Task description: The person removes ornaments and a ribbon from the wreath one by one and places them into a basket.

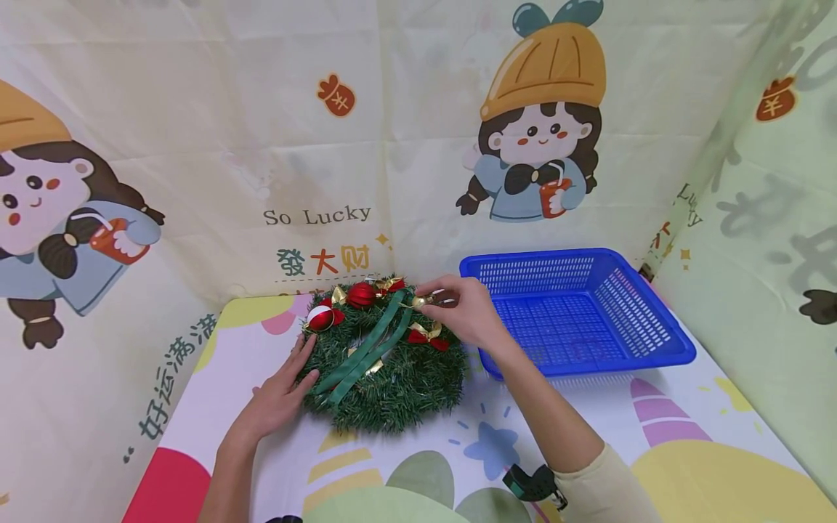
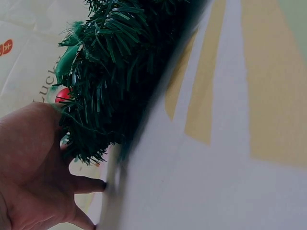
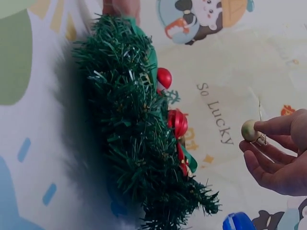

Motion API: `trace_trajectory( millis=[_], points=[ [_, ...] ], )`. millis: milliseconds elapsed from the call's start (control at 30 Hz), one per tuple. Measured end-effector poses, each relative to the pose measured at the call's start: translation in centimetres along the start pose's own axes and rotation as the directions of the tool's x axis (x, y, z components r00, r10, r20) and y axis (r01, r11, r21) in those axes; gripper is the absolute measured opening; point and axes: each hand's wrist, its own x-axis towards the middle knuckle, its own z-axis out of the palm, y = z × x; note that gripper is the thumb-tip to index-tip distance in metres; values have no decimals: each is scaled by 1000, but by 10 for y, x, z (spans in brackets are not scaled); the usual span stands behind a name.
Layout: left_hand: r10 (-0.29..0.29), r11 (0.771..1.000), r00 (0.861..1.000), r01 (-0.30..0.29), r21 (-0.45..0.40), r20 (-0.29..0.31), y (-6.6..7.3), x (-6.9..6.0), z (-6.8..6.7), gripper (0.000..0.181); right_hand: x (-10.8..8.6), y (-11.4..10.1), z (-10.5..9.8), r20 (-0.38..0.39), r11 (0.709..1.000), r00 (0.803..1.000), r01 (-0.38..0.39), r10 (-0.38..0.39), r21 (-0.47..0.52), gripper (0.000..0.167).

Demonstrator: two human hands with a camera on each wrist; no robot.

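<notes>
1. Nearest is the printed tablecloth (image 1: 275, 479), with a small dark device (image 1: 536, 483) at the right wrist.
2. The left hand (image 1: 277, 396) lies against the wreath's left edge, fingers spread and apart, touching the greenery without gripping it.
3. The green wreath (image 1: 399, 396) lies on the tablecloth between the two hands. A green ribbon (image 1: 379, 335) crosses it in two loose strands. A red ball (image 1: 361, 295), a red-and-white ball (image 1: 320, 317) and a red-and-gold bow (image 1: 428, 334) sit among its branches.
4. Over the wreath's upper right, the right hand (image 1: 471, 309) pinches a small gold ball (image 3: 249, 130) between thumb and fingers, apart from the branches in the right wrist view. The step in hand looks like adding this ball; the next move would call for lowering it and fastening it to a twig while the left hand steadies the wreath. The loose ribbon and nearby bow could get in the way.
5. A blue basket (image 1: 680, 356) stands just beside the wreath, right of it.
6. Behind everything hangs a cartoon-printed cloth (image 1: 418, 181).
</notes>
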Motion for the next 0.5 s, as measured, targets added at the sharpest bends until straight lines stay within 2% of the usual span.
trace_trajectory(
  millis=[500],
  points=[
    [-1,1000,1000,1,0,9,1,0,0,67,-23,23,-32,-98,998,993,-61,62,10,23]
  ],
)
